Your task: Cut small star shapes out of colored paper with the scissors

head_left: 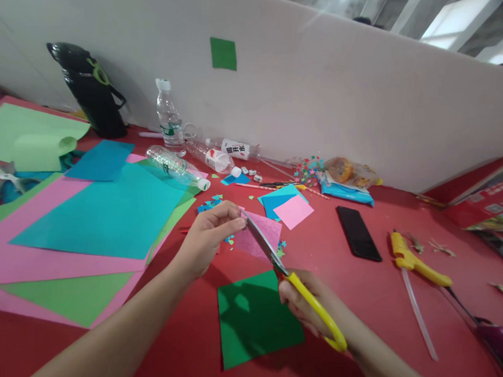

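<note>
- Red table (171,346): dark green square (241,340) flat, mid-width, toward near edge.
- Right hand (308,299) over the square's far right corner, grasping yellow-handled scissors (301,291); blades slant away and leftward.
- Left hand (207,237) at the blade tips, thumb and fingers pinched together. Any scrap in the pinch too small to tell.
- Pink paper (259,229) behind the blades; small stars (282,247) by its right side.
- Table's left side: overlapping sheets (103,218), blue uppermost in the middle.
- Toward right edge: yellow glue gun (420,266), clear stick (417,309) running nearward from it. Black phone (358,233) left of the gun.
- Beyond the pink paper: blue and light pink squares (293,211), overlapping.
- Far edge: clear bottle (170,122) upright, others lying; black flask (92,97) farther left.
</note>
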### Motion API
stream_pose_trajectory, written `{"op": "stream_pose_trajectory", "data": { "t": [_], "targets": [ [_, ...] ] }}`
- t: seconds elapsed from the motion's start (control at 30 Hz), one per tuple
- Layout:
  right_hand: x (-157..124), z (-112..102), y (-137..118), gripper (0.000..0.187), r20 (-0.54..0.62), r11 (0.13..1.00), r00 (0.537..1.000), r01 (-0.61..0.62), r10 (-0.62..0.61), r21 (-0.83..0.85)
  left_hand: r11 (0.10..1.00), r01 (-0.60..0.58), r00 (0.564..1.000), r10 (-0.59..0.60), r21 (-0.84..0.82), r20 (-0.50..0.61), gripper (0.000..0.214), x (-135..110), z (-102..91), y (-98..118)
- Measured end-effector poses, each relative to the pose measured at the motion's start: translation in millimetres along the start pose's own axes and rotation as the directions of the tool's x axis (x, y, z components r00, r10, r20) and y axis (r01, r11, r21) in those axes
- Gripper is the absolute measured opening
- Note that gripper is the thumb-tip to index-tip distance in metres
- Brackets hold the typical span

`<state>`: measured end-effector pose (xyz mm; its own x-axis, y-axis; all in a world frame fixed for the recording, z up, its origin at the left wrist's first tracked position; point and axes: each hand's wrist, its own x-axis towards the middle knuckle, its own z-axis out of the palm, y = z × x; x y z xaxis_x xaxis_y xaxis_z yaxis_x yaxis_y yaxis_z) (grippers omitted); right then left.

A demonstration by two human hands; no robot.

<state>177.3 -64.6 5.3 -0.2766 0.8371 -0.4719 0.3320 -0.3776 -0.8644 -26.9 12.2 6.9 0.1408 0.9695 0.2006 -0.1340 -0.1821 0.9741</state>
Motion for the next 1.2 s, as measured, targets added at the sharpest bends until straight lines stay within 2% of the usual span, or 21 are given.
{"op": "stream_pose_trajectory", "data": {
  "t": [0.37,0.7,1.03,1.2],
  "targets": [
    [4.3,-0.7,7.7,0.040,0.047,0.999,0.999,-0.004,0.001,0.052,1.000,0.014,0.999,-0.013,-0.022,0.052,0.024,0.6,-2.6,1.4],
    [4.3,-0.8,8.1,0.049,0.012,0.999,0.999,0.036,-0.035,-0.031,1.000,0.017,0.999,-0.016,-0.015,0.028,0.025,0.5,-2.0,0.4],
    [5.1,-4.3,11.8,0.056,0.024,0.997,0.999,0.047,-0.046,-0.063,1.000,0.000,1.000,0.000,-0.007,0.028,0.024,0.9,-1.7,3.5],
    [5.5,-6.5,12.3,0.060,0.006,0.991,0.993,0.122,-0.122,-0.054,0.999,-0.011,0.999,0.009,0.040,0.051,0.025,1.6,-4.7,6.0]
  ]
}}
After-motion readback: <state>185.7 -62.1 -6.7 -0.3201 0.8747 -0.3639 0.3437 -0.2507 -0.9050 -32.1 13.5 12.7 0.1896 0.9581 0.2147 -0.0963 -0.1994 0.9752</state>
